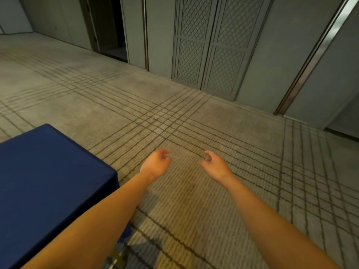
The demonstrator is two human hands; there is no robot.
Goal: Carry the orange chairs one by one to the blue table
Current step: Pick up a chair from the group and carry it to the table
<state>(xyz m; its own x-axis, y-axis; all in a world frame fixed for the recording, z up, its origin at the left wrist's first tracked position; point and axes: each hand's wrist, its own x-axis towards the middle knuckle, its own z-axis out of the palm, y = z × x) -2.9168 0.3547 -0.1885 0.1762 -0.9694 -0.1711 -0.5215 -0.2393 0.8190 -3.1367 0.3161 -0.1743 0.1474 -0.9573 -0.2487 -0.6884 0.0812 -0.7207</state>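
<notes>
The blue table (44,171), draped in a dark blue cloth, fills the lower left of the head view. My left hand (156,164) hovers just right of the table's corner, fingers loosely curled, holding nothing. My right hand (213,165) is stretched out beside it over the carpet, fingers also loosely curled and empty. No orange chair is in view.
Patterned carpet (194,123) with crossing dark lines spreads ahead and to the right. A grey panelled wall with lattice doors (209,45) runs along the back. A dark open doorway (110,26) is at the back left. A metal table leg (118,257) shows under the cloth.
</notes>
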